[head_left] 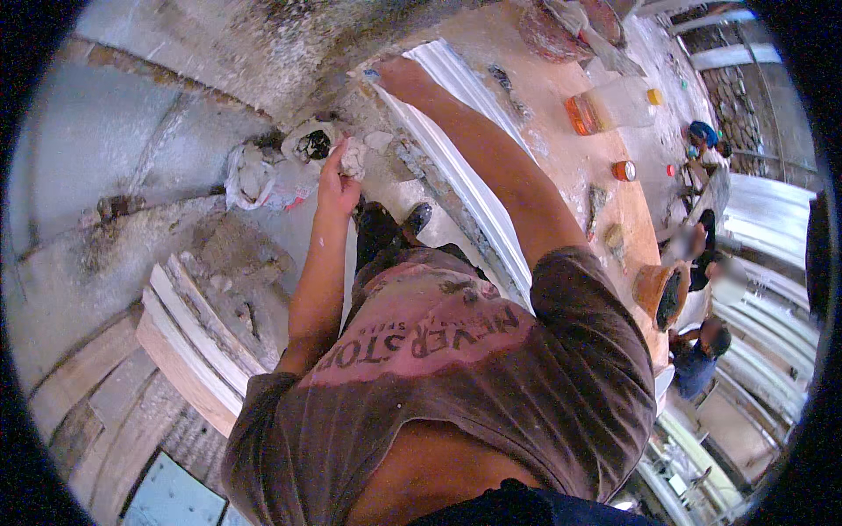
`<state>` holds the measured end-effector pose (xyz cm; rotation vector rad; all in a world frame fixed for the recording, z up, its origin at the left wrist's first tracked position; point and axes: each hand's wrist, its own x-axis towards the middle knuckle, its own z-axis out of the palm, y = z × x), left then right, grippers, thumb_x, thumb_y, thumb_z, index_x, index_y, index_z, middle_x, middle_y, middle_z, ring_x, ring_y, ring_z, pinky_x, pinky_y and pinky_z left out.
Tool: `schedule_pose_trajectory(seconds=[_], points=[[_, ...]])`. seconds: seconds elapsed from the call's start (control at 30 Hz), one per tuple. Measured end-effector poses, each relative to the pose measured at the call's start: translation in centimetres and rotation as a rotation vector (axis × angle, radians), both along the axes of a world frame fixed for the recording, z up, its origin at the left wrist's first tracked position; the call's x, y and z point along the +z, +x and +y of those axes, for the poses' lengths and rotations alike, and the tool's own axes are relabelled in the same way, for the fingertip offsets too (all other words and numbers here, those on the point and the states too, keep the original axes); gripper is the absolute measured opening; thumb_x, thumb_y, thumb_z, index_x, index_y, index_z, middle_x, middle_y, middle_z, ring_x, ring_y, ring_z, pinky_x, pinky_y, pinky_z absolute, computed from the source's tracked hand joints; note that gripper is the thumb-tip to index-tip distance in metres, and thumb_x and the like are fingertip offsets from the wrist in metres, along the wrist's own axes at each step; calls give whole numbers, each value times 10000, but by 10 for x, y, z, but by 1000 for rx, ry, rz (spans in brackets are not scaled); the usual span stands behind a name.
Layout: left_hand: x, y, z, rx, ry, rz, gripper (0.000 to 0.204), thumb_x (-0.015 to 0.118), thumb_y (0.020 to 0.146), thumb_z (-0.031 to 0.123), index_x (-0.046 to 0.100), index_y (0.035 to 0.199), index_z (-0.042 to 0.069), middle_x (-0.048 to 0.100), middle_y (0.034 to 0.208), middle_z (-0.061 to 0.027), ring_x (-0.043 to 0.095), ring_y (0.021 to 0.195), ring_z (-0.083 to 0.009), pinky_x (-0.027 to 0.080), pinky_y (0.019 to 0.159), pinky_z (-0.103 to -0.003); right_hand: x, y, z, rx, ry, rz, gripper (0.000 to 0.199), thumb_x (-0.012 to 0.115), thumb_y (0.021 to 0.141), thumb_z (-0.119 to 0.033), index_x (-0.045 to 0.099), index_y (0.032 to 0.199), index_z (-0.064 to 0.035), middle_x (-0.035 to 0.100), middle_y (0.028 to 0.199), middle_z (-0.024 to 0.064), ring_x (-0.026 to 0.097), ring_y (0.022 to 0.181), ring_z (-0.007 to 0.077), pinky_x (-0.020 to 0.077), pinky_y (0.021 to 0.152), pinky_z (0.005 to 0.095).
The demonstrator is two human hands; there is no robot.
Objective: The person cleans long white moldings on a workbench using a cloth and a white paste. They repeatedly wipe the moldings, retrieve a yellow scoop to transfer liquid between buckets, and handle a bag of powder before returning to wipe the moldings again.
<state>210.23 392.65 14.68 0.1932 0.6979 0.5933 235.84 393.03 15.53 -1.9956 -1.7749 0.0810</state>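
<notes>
My left hand (335,186) grips a pale, rough lump (353,160) that looks like plaster or a wad of dirty cloth, thumb raised beside it. Stretched far forward, my right hand (403,81) is at the far end of a long white ribbed moulding (449,165) on the bench. A small bluish thing (372,74) shows at its fingertips, too small to name. My right forearm crosses over the moulding. Grey, crusty material (421,167) runs along the moulding's near-left edge.
A whitish bucket with dark insides (313,145) and a plastic bag (250,182) stand left of my left hand. On the brown bench (561,145) are a clear bottle (610,105), a small orange-lidded jar (624,171) and a clay-coloured pot (653,294). White mouldings (180,320) lean lower left. Several people are at right.
</notes>
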Motion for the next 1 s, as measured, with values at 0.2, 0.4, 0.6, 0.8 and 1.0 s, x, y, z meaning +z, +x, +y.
schedule_pose_trajectory(seconds=[0.2, 0.4, 0.6, 0.8, 1.0], points=[[-10, -70, -9, 191, 30, 31, 229, 629, 843, 101, 581, 1056, 36, 628, 1019, -72, 609, 942, -185, 495, 837, -291, -28, 14, 41, 141, -184, -431, 129, 538, 750, -62, 637, 801, 3, 626, 844, 210, 644, 809, 350, 532, 721, 436], [-8, -128, -30, 296, -13, 72, 221, 637, 829, 72, 579, 1035, 17, 627, 1017, -81, 611, 936, -191, 499, 844, -298, -4, -13, 3, 261, -293, -426, 122, 534, 758, -68, 618, 788, 14, 610, 830, 213, 636, 802, 360, 527, 719, 440], [-2, -148, -57, 180, 34, -12, 223, 646, 828, 82, 575, 1029, 17, 630, 1001, -80, 616, 932, -197, 504, 848, -301, -1, -23, -102, 309, -398, -321, 145, 528, 785, -105, 571, 772, 33, 566, 796, 213, 606, 800, 381, 503, 736, 452], [-13, -156, -96, 101, -33, -117, 183, 637, 840, 107, 585, 1002, 36, 634, 984, -73, 619, 906, -191, 506, 831, -298, 4, -59, -266, 310, -476, -172, 214, 514, 820, -179, 517, 828, 35, 558, 803, 244, 580, 805, 411, 463, 745, 473], [0, -157, -129, 38, -127, -144, 238, 634, 840, 139, 592, 1017, -13, 643, 996, -109, 629, 900, -228, 528, 827, -333, 9, -86, -434, 248, -740, -103, 183, 557, 756, -172, 585, 800, 3, 553, 836, 207, 567, 839, 375, 465, 780, 442]])
